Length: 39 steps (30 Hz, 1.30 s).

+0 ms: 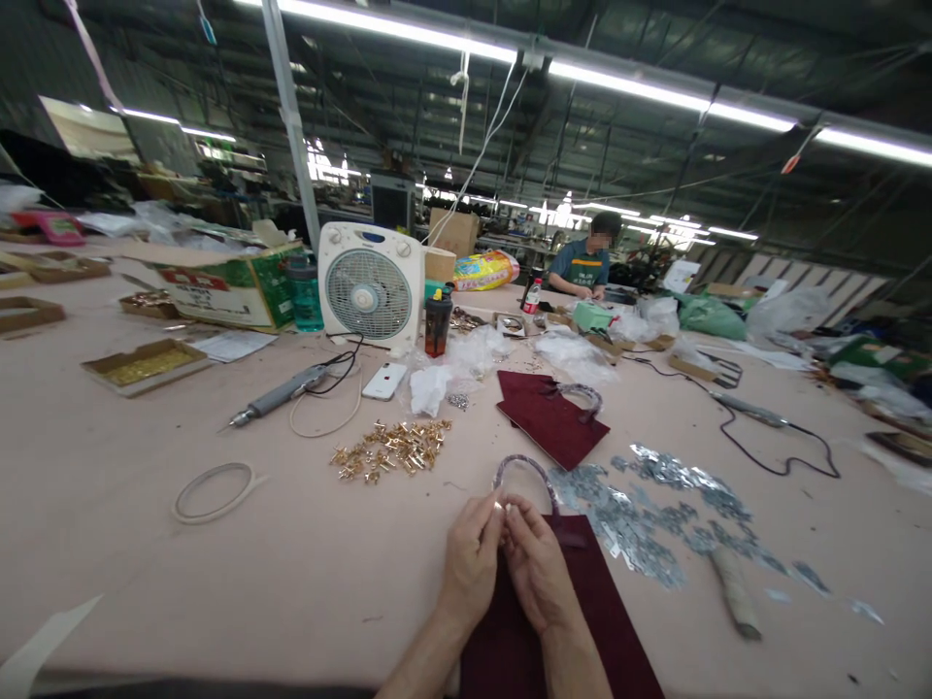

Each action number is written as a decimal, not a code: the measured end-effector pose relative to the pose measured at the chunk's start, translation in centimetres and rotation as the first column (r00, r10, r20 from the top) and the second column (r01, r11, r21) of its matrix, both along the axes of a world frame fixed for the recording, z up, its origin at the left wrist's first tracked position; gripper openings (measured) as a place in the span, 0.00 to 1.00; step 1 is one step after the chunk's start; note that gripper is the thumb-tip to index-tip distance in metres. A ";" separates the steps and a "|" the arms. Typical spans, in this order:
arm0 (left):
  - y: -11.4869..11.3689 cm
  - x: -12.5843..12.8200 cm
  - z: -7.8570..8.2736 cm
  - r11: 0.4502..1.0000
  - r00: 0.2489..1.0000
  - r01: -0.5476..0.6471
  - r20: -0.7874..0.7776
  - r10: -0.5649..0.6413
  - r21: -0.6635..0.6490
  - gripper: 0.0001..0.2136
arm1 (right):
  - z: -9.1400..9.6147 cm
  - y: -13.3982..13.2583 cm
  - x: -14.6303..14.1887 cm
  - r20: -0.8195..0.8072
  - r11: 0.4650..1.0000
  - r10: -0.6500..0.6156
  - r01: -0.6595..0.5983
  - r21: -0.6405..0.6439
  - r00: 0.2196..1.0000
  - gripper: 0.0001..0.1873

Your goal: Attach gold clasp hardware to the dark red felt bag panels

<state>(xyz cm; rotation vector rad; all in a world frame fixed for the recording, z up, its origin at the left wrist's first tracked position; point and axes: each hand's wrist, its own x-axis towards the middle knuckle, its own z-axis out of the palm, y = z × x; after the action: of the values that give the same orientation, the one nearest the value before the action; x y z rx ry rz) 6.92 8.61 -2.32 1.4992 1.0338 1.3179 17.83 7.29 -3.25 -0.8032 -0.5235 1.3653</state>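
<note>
Grip of the left hand [472,555] is pinched closed on a tiny shiny piece [499,507], too small to identify; the right hand [537,558] has its fingertips against the left's, and I cannot tell whether they hold it too. So small a piece could slip. Beneath lies the dark red panel [608,612], which a dragging wrist might shift. Beyond its edge, loose metal plates [630,529] could scratch it; farther off, gold fasteners [393,449] could scatter if an arm swept the counter [291,582].
</note>
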 end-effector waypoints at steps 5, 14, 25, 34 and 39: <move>0.6 -0.3 -0.3 0.978 0.990 0.088 0.129 -0.064 -0.190 0.24 | -0.6 -0.2 0.4 0.123 0.966 -0.254 0.246 0.080 0.959 0.20; 0.6 -0.2 -0.7 0.975 0.978 0.146 0.172 -0.117 -0.167 0.25 | 0.6 -0.6 2.5 0.774 0.929 -0.333 0.048 0.367 0.538 0.14; 0.6 -0.3 -0.6 0.990 0.987 0.095 0.139 -0.080 -0.102 0.22 | 0.2 -0.3 1.8 0.769 0.949 -0.273 0.030 0.315 0.578 0.15; -0.4 0.3 -0.3 0.998 0.998 -0.042 0.041 0.040 0.048 0.14 | -0.8 -0.7 1.8 0.277 0.997 -0.081 0.080 0.014 0.957 0.23; -0.8 0.7 -0.4 0.989 0.999 -0.011 -0.047 0.018 0.148 0.16 | -0.1 -0.6 1.6 0.190 0.995 -0.085 0.092 -0.032 0.978 0.22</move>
<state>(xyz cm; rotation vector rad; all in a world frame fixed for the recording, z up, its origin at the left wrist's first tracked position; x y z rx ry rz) 7.61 7.80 -2.68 1.6436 0.9971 1.4008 19.45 6.72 -3.30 -0.9837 -0.6016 1.2279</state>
